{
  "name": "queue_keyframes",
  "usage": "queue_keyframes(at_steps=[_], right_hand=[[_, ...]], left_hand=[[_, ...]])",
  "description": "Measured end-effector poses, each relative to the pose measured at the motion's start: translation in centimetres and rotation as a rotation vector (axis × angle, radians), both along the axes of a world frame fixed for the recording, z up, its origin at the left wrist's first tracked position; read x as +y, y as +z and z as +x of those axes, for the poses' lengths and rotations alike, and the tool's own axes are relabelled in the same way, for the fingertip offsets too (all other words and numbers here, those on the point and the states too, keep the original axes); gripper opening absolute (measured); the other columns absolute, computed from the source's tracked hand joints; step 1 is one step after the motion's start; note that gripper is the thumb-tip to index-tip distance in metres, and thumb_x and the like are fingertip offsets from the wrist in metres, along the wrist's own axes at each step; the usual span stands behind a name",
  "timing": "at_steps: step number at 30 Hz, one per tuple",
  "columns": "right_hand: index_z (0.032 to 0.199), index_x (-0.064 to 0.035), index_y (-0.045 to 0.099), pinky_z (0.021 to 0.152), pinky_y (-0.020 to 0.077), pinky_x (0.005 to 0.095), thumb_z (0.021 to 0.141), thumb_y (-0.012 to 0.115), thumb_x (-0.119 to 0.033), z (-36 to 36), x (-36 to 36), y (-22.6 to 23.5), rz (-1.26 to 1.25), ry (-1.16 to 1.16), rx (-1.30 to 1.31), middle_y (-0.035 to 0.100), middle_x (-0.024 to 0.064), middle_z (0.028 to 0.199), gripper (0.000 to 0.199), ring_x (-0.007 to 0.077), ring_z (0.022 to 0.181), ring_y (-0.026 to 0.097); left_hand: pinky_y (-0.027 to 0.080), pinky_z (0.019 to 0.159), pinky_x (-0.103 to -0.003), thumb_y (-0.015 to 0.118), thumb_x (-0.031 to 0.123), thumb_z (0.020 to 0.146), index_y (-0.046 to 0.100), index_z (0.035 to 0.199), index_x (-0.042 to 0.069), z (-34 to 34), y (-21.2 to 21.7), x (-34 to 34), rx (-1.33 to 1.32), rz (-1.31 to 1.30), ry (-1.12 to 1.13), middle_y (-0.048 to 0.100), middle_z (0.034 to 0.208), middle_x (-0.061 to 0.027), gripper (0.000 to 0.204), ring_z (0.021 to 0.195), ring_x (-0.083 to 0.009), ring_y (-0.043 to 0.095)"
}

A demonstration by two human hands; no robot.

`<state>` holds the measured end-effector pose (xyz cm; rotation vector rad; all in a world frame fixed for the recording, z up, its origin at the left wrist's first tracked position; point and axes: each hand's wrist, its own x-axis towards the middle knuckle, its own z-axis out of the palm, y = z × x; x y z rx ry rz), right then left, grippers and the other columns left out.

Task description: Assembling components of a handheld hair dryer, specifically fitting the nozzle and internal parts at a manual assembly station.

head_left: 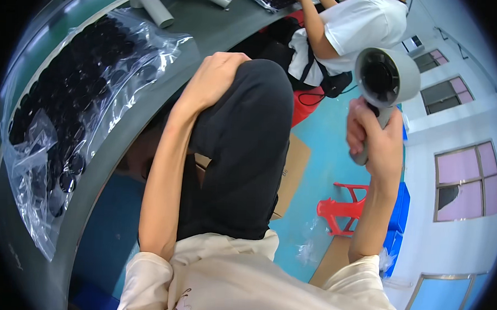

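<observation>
From my remote seat I have the right hand (383,133) wrapped firmly around the handle of a grey handheld device (411,79). The device is up on the right, above the blue-green floor (325,147) and well apart from the table (207,28), with its round head uppermost and its dark, vaned mouth turned toward my camera. I take the step in hand to be a hold-and-look, perhaps a check of that mouth, though I cannot tell whether anything inside is turning (the vanes are too dark to read from here). The left hand (214,78) grasps nothing that I can see: it rests on the raised knee (265,92), its fingers laid over the dark cloth.

On the table to my left, a clear plastic bag (38,201) holds a heap of black round parts (68,83), and beyond it lie two similar grey devices (156,11), one cut off by the picture's edge. As I judge it, the next move calls for a steady wrist, so the bulky head does not tip in the grip; any return to the table calls for a path over the knee, clear of the bag and of the co-worker (370,24) in white ahead
</observation>
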<state>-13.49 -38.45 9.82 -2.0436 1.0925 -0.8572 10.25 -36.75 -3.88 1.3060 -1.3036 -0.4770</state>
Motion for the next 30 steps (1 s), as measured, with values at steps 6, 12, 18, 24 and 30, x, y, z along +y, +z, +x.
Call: queue_keyframes(at_steps=[6, 12, 18, 24, 30], right_hand=[[0.080, -0.0033, 0.043, 0.034, 0.0255, 0.0229, 0.081, 0.057, -0.008, -0.4, 0.2, -2.4, 0.560, 0.413, -0.247, 0.035, 0.0025, 0.051, 0.015, 0.0082, 0.037, 0.032], [0.098, 0.0001, 0.052, 0.039, 0.0320, 0.0243, 0.078, 0.061, 0.004, 0.3, 0.1, -3.8, 0.687, 0.586, -0.310, 0.049, 0.0037, 0.059, 0.022, 0.0092, 0.042, 0.041], [0.105, -0.0024, 0.054, 0.040, 0.0344, 0.0240, 0.074, 0.067, 0.002, 0.8, 0.8, -3.3, 0.540, 0.467, -0.205, 0.055, 0.0035, 0.069, 0.033, 0.0088, 0.046, 0.048], [0.108, -0.0029, 0.055, 0.059, 0.0462, 0.0240, 0.074, 0.072, -0.010, 1.3, 0.9, -2.9, 0.463, 0.475, -0.036, 0.061, 0.0026, 0.084, 0.039, 0.0094, 0.070, 0.058], [0.087, 0.0012, 0.052, 0.039, 0.0331, 0.0240, 0.078, 0.062, -0.011, 4.1, 4.1, -2.1, 0.713, 0.561, -0.075, 0.049, 0.0038, 0.060, 0.018, 0.0096, 0.045, 0.047]], left_hand=[[0.044, 0.084, -0.033, 0.038, 0.026, 0.094, 0.062, 0.103, -0.002, -2.0, 1.9, 1.3, 0.101, -0.131, 0.070, 0.066, 0.093, -0.0189, 0.038, 0.091, -0.0327, 0.062], [0.044, 0.085, -0.030, 0.053, 0.022, 0.090, 0.062, 0.109, 0.001, -2.8, 4.0, 3.2, 0.099, -0.352, 0.018, 0.064, 0.100, -0.0162, 0.030, 0.092, -0.0268, 0.062], [0.036, 0.101, -0.038, 0.073, 0.028, 0.076, 0.050, 0.125, -0.004, -4.6, 6.2, 4.7, 0.050, -0.586, -0.335, 0.054, 0.125, -0.0189, 0.063, 0.118, -0.0264, 0.051], [0.040, 0.099, -0.038, 0.078, 0.021, 0.068, 0.051, 0.122, -0.004, -4.0, 5.6, 4.3, 0.045, -0.628, -0.333, 0.054, 0.123, -0.0204, 0.066, 0.116, -0.0289, 0.052], [0.041, 0.098, -0.036, 0.075, 0.036, 0.075, 0.049, 0.125, -0.005, -3.7, 5.3, 6.7, 0.434, -0.500, -0.313, 0.054, 0.124, -0.0203, 0.069, 0.115, -0.0267, 0.053]])
